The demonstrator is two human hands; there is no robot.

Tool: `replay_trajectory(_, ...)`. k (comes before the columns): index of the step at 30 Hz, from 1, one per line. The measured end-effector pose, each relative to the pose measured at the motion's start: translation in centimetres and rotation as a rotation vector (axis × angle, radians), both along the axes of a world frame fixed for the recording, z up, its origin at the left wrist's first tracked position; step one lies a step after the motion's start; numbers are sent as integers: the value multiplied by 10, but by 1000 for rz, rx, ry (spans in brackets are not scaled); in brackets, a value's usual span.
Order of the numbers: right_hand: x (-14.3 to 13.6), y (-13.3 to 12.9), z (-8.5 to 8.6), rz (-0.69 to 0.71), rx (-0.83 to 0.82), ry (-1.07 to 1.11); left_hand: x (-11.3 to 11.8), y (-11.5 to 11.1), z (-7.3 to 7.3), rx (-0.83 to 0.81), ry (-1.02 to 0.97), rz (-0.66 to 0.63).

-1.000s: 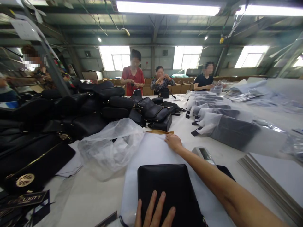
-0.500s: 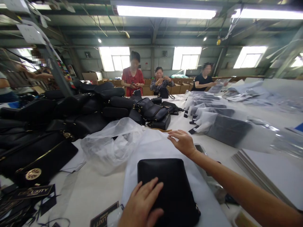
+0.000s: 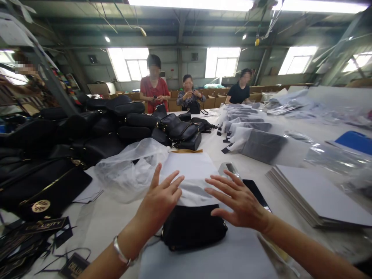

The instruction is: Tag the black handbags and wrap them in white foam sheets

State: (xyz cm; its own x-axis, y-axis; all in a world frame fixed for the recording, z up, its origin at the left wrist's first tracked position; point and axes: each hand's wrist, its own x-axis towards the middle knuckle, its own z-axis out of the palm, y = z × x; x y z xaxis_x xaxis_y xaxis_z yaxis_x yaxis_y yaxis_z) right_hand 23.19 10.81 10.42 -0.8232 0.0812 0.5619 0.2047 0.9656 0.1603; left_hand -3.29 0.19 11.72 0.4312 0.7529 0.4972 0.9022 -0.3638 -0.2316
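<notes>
A black handbag (image 3: 194,232) lies in front of me on a stack of white sheets (image 3: 203,259). Thin white wrapping paper (image 3: 193,192) is folded over its far part, so only the near part shows. My left hand (image 3: 162,192) hovers at the left edge of this paper, fingers spread, with a silver bangle on the wrist. On the other side, my right hand (image 3: 240,197) has its fingers stretched out above the paper and the bag's right corner. Neither hand grips anything. Whether the fingertips touch the paper, I cannot tell.
Black handbags (image 3: 95,124) are heaped at left, with black tags (image 3: 46,224) nearer. A crumpled clear plastic bag (image 3: 133,166) lies beside the sheets. To the right are a stack of grey-white boards (image 3: 316,197), a dark phone-like slab (image 3: 255,193) and wrapped bags (image 3: 261,143). Several people work across the table.
White paper now covers the bag's far part. My left hand has lifted off the bag and moved forward; my right hand has come back from the paper's far edge, fingers opened.
</notes>
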Motion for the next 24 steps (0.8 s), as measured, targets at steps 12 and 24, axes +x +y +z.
replay_trajectory(12,12,-43,-53,-114,-87,-18,5,-72,-71,-83,-78,69)
replay_trajectory(24,27,-58,-92,-113,-151,85,31,-76,-65,-317,-125,23)
